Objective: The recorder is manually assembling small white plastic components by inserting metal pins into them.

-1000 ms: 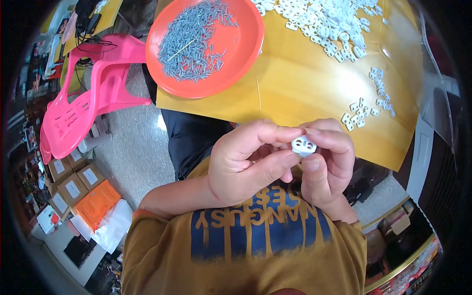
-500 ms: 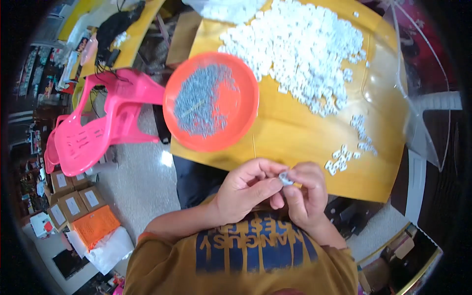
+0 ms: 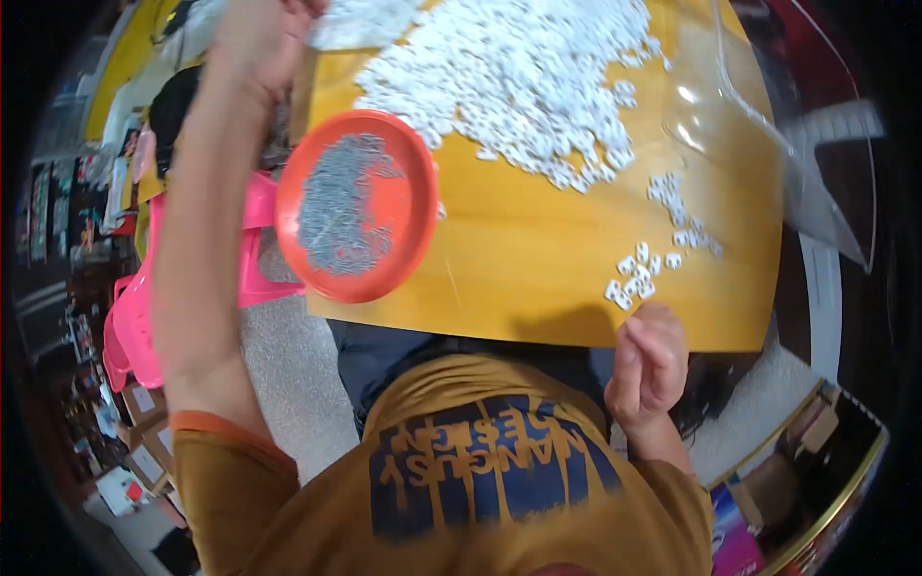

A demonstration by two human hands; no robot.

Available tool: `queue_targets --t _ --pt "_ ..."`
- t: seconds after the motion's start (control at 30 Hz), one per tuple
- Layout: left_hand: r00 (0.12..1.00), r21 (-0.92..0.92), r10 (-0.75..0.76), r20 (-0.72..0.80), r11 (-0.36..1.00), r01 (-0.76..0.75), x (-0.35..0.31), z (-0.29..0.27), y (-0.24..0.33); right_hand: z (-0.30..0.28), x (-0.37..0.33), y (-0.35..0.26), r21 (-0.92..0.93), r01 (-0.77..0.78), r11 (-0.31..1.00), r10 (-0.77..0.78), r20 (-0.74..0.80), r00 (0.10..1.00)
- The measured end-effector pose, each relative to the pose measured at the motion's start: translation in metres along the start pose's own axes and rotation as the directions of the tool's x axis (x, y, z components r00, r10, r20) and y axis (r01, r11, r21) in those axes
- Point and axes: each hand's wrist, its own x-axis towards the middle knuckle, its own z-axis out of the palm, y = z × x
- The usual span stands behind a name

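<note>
The right hand (image 3: 650, 370), fingers curled closed, best avoids nudging the near white pieces (image 3: 635, 282) (for the left hand (image 3: 266, 46), I cannot tell).

A pink chair (image 3: 139, 326) is beside the left edge of the desk (image 3: 538, 278). Brown boxes (image 3: 146, 466) sit beyond the near left corner, past grey floor (image 3: 288, 384). Clear plastic (image 3: 826, 213) overhangs the right edge.

One wide fisheye lens looks steeply down from the wearer's head, near enough that the brown printed T-shirt (image 3: 331, 514) fills six o'clock; the yellow tabletop (image 3: 528, 245) spreads beyond toward one, the pink plastic chair (image 3: 141, 317) edges in at nine.
</note>
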Motion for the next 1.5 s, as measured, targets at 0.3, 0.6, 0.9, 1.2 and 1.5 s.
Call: queue_targets --t 0.3,0.6,0.9,1.2,1.5 --pt "0.854 0.563 -0.31 0.419 0.826 0.024 -0.135 0.091 -0.037 -0.027 -0.029 0.045 -0.15 -0.105 0.983 0.072 -0.207 0.976" --pt "0.676 0.559 -0.174 0.716 0.723 -0.405 -0.2 0.137 -0.101 -0.031 -0.027 0.049 -0.129 -0.051 0.99 0.028 -0.177 0.984" --pt "0.707 0.608 -0.176 0.685 0.673 -0.422 -0.2 0.139 -0.106 -0.023 -0.027 0.051 -0.101 -0.022 0.995 0.004 -0.178 0.984" --pt "0.847 0.433 -0.111 0.52 0.889 -0.15 -0.226 0.084 -0.084 -0.012 -0.024 0.034 -0.118 -0.344 0.931 0.301 -0.282 0.911" --pt "0.88 0.268 -0.213 0.425 0.958 0.102 -0.258 0.005 -0.083 0.073 0.083 0.006 -0.267 0.172 0.948 -0.053 0.401 0.915"
